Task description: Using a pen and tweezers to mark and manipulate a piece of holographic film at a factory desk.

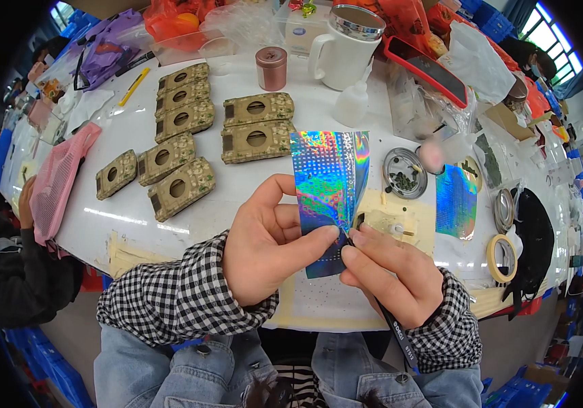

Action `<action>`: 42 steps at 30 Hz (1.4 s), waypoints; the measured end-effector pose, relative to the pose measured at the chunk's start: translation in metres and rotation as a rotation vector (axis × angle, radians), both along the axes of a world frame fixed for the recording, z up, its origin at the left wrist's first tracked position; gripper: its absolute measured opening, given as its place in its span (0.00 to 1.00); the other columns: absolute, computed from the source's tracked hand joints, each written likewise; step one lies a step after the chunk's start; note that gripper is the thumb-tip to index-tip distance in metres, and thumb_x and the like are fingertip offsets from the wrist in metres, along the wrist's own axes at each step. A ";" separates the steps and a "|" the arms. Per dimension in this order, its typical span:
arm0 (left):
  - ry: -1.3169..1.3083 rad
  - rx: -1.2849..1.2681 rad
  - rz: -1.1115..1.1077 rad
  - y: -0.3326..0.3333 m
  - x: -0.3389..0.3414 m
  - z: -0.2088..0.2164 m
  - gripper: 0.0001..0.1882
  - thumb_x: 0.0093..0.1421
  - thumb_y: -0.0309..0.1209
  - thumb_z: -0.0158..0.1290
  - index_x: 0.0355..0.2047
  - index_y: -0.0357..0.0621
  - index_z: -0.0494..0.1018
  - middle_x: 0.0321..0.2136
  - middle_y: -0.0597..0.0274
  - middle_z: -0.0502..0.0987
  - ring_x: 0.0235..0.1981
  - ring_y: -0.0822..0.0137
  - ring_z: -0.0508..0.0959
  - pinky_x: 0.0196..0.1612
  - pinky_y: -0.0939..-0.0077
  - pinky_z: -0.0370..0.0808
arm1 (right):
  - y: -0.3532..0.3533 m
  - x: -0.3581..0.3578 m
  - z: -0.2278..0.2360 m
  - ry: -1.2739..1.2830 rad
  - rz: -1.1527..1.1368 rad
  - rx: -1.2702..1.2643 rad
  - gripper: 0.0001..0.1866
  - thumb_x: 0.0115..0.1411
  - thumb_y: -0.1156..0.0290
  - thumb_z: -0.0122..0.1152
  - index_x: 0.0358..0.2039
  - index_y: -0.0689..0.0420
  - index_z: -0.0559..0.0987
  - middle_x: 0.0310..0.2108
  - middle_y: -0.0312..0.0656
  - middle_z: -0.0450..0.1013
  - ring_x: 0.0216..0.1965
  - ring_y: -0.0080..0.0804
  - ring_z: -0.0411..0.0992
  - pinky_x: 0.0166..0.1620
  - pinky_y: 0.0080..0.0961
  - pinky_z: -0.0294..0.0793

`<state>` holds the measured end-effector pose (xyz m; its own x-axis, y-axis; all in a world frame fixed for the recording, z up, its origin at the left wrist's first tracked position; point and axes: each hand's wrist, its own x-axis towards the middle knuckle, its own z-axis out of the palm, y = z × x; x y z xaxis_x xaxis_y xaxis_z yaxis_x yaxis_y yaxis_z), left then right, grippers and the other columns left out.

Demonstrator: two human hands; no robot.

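Holographic foil sheet (329, 190) stands upright, long axis rising away from both hands. Left hand (267, 238) pinches its lower edge; right hand (390, 272), touching alongside, grips a thin black tool (390, 319) tipped against that same edge.

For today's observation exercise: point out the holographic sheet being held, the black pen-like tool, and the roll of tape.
Holographic sheet (329, 178), head view, on its shiny upper middle.
Black pen-like tool (395, 328), head view, on its shaft below the right hand.
Roll of tape (492, 259), head view, on its left rim.
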<state>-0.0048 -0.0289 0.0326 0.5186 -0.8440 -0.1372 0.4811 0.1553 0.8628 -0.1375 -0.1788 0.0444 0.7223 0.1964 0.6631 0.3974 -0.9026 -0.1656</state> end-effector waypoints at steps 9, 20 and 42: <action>-0.005 0.000 -0.011 -0.003 -0.001 0.001 0.23 0.58 0.18 0.54 0.50 0.35 0.58 0.40 0.52 0.78 0.42 0.70 0.78 0.47 0.76 0.76 | -0.003 -0.004 0.002 0.035 -0.019 0.043 0.19 0.47 0.74 0.71 0.40 0.65 0.79 0.38 0.50 0.75 0.37 0.42 0.79 0.41 0.32 0.82; 0.039 -0.051 -0.094 -0.002 0.001 -0.008 0.23 0.59 0.18 0.53 0.53 0.38 0.57 0.41 0.55 0.79 0.44 0.73 0.77 0.48 0.78 0.73 | 0.008 -0.013 0.006 0.138 -0.128 0.108 0.17 0.48 0.80 0.68 0.41 0.64 0.79 0.40 0.51 0.75 0.42 0.45 0.77 0.44 0.31 0.80; 0.053 -0.116 0.122 -0.009 0.020 -0.017 0.20 0.58 0.20 0.54 0.50 0.36 0.62 0.39 0.53 0.79 0.37 0.68 0.80 0.42 0.74 0.78 | 0.011 -0.021 0.006 0.058 -0.014 0.133 0.13 0.52 0.72 0.68 0.37 0.64 0.80 0.35 0.49 0.76 0.34 0.42 0.78 0.44 0.36 0.80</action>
